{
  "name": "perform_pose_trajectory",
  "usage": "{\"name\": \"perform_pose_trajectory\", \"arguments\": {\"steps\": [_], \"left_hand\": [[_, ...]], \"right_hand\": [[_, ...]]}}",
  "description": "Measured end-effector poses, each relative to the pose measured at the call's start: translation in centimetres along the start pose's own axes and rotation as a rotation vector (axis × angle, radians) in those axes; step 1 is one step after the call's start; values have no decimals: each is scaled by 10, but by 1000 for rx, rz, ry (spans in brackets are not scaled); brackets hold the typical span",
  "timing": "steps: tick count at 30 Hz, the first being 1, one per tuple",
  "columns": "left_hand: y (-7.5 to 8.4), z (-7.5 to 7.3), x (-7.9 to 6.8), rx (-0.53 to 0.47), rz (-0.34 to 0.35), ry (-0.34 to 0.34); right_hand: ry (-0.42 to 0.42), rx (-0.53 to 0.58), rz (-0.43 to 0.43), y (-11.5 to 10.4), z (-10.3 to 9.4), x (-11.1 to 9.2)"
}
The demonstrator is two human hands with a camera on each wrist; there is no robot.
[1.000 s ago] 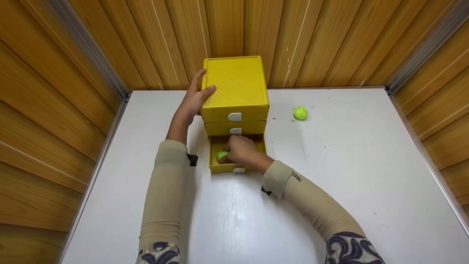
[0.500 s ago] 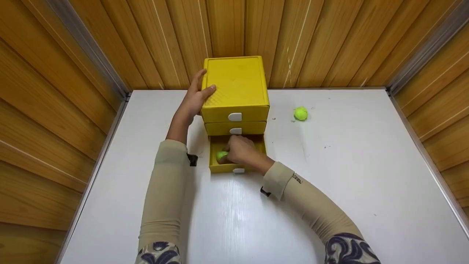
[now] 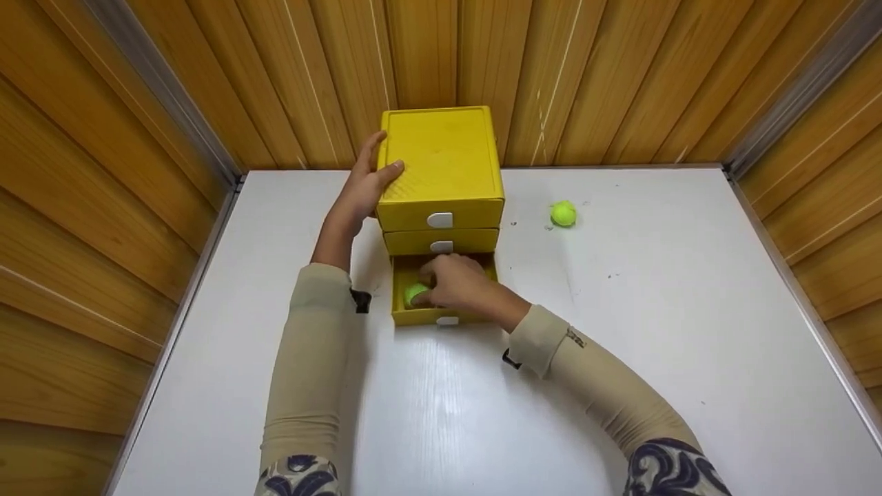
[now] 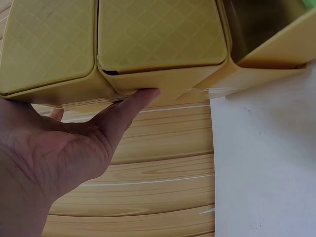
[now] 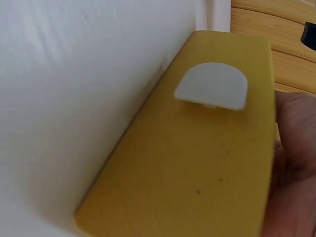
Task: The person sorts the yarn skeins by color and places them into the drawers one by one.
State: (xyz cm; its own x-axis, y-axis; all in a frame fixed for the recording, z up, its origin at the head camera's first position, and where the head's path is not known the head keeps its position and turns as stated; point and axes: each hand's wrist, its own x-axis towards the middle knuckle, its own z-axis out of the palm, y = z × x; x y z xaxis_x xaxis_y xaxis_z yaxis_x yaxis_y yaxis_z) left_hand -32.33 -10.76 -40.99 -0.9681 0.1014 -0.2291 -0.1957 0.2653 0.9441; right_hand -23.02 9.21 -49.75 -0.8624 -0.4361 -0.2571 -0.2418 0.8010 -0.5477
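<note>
A yellow drawer unit [image 3: 441,155] stands on the white table, its bottom drawer [image 3: 401,317] pulled out. My left hand [image 3: 362,186] rests on the unit's left side, thumb at the top edge and fingers fairly straight. Inside the drawer lies a bright green ball [image 3: 415,295], partly covered by my right hand [image 3: 458,284]. The right thumb is beside the ball while the index finger stands apart from it, the fingers spread. In the right wrist view the drawer front [image 5: 177,158] hides the ball and most of that hand.
A second green ball [image 3: 563,213] lies on the white table [image 3: 661,310] to the right of the unit. Wood-patterned walls [image 3: 620,83] stand behind and on both sides. The two upper drawers [image 3: 406,217] are closed, each with a white handle.
My right hand has loosened around the ball in the drawer, its fingers parting, and the forearm has shifted slightly right. The left hand keeps its place on the unit.
</note>
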Motion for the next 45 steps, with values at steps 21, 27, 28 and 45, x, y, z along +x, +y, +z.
{"name": "perform_pose_trajectory", "arguments": {"steps": [21,27,28,45], "left_hand": [[2,8,-2,-3,-5,-10],[2,9,-1,6,-7,-12],[2,9,-1,4,-7,-11],[2,9,-1,-6,3,-2]], "right_hand": [[359,111,-53,82,-68,-87],[377,93,15,107,-70,-90],[372,84,24,110,-70,-90],[462,13,217,171,-81,-84]]}}
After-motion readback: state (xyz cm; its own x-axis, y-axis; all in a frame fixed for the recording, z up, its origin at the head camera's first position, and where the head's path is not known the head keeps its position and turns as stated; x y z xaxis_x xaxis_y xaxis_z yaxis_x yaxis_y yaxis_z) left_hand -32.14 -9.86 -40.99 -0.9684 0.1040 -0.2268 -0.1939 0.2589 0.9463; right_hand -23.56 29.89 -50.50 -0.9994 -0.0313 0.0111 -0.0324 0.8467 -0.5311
